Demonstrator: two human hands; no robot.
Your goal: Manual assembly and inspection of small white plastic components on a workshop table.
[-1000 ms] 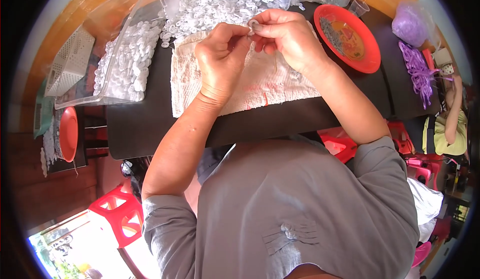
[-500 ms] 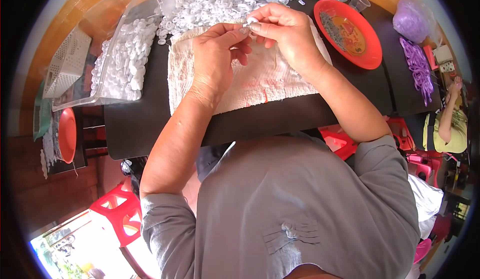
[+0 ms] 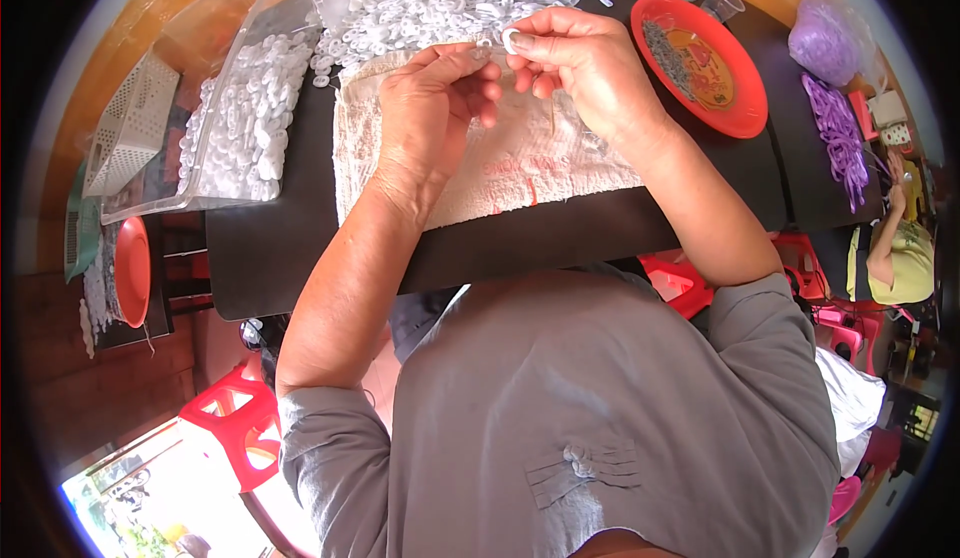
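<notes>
White plastic, by the look of it: a small white ring [image 3: 510, 42] sits pinched between the thumb and forefinger of the right hand [image 3: 592, 61], raised over the far part of a pale, worn cloth [image 3: 500, 173]. Those fingers are clamped firmly on it, while the others on that hand curl loosely underneath. The left hand [image 3: 428, 98] hovers just beside it, its thumb lying close along the forefinger; whether the tips truly meet, or grip some tiny scrap, I cannot tell from where I stand.

What counts is the short gap between the two hands. The ring lies just to the right of the left fingertips, apart from them, and the right hand is plainly the nearer one, since it holds it. Seen from above, the ring looks like a narrow oval, its long axis running roughly away from the person, across the line joining the two hands (it is so small that its exact tilt escapes me). A thin tan strand [image 3: 552, 113] shows below the right fingers, above or against the cloth.

Beyond the hands, a heap of similar white rings [image 3: 440, 8] spreads at the far side of the dark counter [image 3: 540, 238]. Off to the right, a red plate [image 3: 757, 118] carries grey bits [image 3: 668, 63] along its left side.
</notes>
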